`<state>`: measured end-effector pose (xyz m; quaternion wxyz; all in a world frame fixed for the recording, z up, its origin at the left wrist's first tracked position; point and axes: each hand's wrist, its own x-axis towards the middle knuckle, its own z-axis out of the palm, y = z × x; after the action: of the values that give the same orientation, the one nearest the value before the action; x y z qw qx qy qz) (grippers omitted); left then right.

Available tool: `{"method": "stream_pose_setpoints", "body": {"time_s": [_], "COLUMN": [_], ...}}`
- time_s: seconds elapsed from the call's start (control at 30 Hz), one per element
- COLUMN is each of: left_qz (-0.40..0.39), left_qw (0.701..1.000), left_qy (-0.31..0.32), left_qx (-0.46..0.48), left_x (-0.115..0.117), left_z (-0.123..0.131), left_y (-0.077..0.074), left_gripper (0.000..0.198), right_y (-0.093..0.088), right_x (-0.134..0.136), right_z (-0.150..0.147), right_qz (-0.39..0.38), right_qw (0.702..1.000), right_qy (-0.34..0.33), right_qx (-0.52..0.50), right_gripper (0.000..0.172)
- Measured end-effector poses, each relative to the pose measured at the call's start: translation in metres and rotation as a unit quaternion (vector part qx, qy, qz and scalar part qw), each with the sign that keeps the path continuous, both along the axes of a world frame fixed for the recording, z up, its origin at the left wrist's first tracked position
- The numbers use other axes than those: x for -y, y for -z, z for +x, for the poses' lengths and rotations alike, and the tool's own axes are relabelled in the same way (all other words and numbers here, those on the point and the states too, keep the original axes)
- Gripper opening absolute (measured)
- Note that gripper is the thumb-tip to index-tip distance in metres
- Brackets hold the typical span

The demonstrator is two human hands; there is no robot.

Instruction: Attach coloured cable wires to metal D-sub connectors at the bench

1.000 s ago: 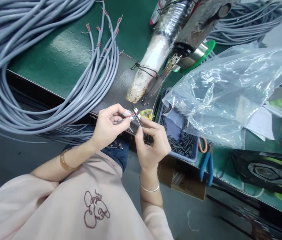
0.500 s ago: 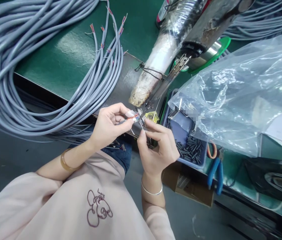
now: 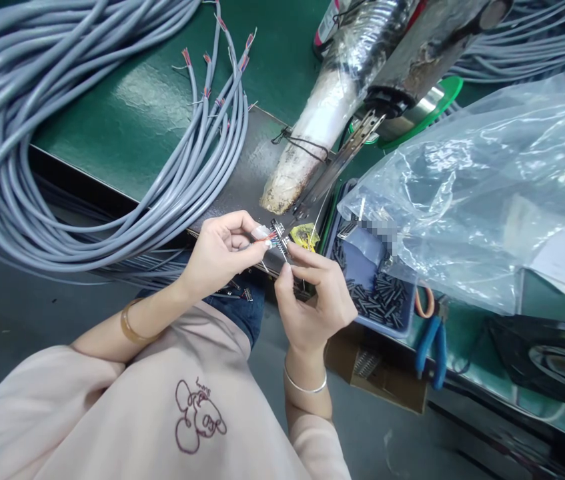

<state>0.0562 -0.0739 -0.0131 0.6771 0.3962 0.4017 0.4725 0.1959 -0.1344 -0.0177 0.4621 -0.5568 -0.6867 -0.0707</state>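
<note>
Thumb and forefinger of my left hand (image 3: 222, 250) are closed on a bundle of thin coloured wires (image 3: 271, 237), red, blue and white. The wires lead to a small metal pin connector (image 3: 280, 230) at the bench edge. In a pinch, my right hand (image 3: 317, 293) holds a thin white wire (image 3: 283, 256) just below the connector; its other fingers are bent beside it. A soldering iron (image 3: 332, 163) slants down from the upper right, its tip close above the connector. Whether the tip touches a pin is too small to tell.
Grey cables (image 3: 112, 247) lie coiled on the left. A white wrapped tube (image 3: 302, 147) hangs over the bench beside the iron. To the right are a blue tray (image 3: 405, 327) with black pieces, a plastic bag (image 3: 462, 200), blue-handled pliers (image 3: 432, 350) and a solder spool (image 3: 425, 110).
My right hand has shifted very slightly, its fingertips still at the white wire. My left hand keeps its pinch on the wires, almost unmoved.
</note>
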Motion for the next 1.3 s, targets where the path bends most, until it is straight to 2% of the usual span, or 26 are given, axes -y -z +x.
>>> {"method": "stream_pose_setpoints", "body": {"time_s": [0.2, 0.33, 0.53, 0.63, 0.83, 1.03, 1.3], "left_qz": [-0.008, -0.002, -0.009, -0.007, 0.02, 0.027, 0.068], "left_qw": [1.0, 0.999, 0.997, 0.997, 0.999, 1.0, 0.997], "left_qy": [0.016, 0.033, 0.064, 0.067, 0.017, -0.007, -0.006], "left_qx": [0.018, 0.027, 0.043, 0.031, 0.032, 0.006, -0.026], "left_x": [0.002, 0.003, 0.007, 0.009, 0.007, 0.003, 0.0], "left_z": [0.0, -0.002, -0.009, -0.009, 0.0, 0.003, 0.001], "left_y": [-0.001, -0.001, 0.0, 0.001, 0.004, 0.004, 0.004], "left_gripper": [0.023, 0.021, 0.021, 0.021, 0.019, 0.015, 0.011], "right_y": [0.003, 0.006, 0.007, 0.005, 0.004, 0.005, 0.002], "right_x": [0.002, 0.004, 0.009, 0.008, 0.002, -0.002, -0.006], "right_z": [-0.002, -0.004, -0.005, -0.004, -0.005, -0.003, 0.0], "right_qz": [0.018, 0.016, -0.072, -0.064, -0.021, -0.023, -0.026], "right_qw": [1.0, 0.999, 0.983, 0.987, 0.996, 0.997, 0.997], "right_qy": [0.01, 0.012, 0.015, 0.013, 0.006, 0.005, 0.002], "right_qx": [0.007, -0.036, -0.167, -0.148, -0.083, -0.072, -0.076], "right_gripper": [0.018, 0.015, 0.011, 0.012, 0.016, 0.017, 0.016]}}
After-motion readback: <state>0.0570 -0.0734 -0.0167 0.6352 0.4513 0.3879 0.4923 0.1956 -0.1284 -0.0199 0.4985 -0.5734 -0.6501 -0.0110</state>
